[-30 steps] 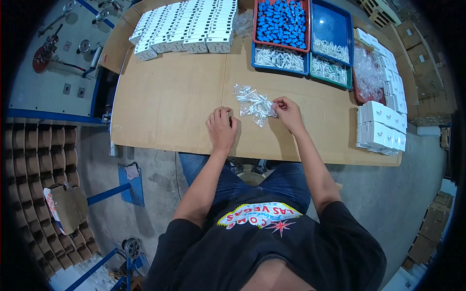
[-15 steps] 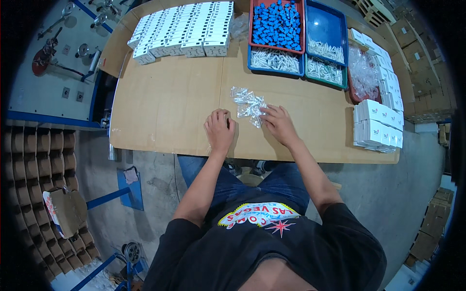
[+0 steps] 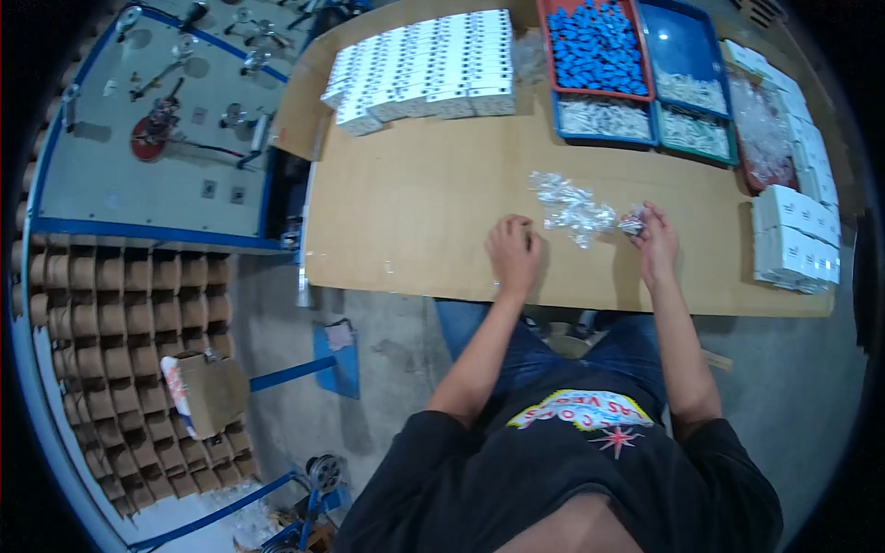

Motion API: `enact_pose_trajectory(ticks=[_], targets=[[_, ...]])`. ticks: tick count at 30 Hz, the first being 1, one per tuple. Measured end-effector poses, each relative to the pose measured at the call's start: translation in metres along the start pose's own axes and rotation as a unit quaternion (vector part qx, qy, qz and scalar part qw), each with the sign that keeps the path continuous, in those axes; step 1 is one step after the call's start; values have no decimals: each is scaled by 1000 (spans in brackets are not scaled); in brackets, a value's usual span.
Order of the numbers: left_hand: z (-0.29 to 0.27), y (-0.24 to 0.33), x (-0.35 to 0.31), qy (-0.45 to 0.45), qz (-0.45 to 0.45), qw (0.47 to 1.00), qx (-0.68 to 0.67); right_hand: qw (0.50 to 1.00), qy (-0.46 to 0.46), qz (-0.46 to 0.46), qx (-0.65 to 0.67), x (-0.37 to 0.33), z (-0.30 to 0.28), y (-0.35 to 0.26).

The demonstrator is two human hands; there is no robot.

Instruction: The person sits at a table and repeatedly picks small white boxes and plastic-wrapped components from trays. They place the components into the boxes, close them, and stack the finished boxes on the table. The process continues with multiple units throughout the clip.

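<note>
My right hand (image 3: pixel 656 241) is closed around a small clear plastic bag (image 3: pixel 632 221), its fingers pinching the bag just above the cardboard. Small whitish pieces seem to be inside, though they are too small to make out. Left of it lies a loose cluster of similar clear bags (image 3: pixel 576 210) holding small white pieces. Nearer to me, my left hand (image 3: pixel 514 253) rests on the cardboard-covered table (image 3: pixel 415 203), fingers loosely bent, thumb apart, nothing held.
Rows of small white boxes (image 3: pixel 429 74) stand at the back left. Trays of blue parts (image 3: pixel 597 51) and white plugs (image 3: pixel 604 120) sit at the back right. A red tray of clear bags (image 3: pixel 763 138) and stacked white boxes (image 3: pixel 797 240) line the right side.
My right hand has picked up a small bag and moved it right, away from the cluster. My left hand stays on the cardboard. The whole view has shifted left.
</note>
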State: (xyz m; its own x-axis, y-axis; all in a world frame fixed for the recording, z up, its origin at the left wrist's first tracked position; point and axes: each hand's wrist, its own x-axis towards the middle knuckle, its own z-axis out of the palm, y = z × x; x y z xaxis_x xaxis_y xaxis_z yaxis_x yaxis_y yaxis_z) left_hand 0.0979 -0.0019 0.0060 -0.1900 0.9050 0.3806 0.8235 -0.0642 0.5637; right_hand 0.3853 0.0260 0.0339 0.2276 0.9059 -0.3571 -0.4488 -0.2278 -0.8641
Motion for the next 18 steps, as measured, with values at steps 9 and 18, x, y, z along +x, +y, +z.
enact_pose_trajectory(ticks=[9, 18], targets=[[-2, 5, -1, -29, -8, 999, 9, 992, -55, 17, 113, 21, -49, -67], [-8, 0, -1, -59, -9, 998, -37, 992, -29, 4, 122, 3, -86, -111]])
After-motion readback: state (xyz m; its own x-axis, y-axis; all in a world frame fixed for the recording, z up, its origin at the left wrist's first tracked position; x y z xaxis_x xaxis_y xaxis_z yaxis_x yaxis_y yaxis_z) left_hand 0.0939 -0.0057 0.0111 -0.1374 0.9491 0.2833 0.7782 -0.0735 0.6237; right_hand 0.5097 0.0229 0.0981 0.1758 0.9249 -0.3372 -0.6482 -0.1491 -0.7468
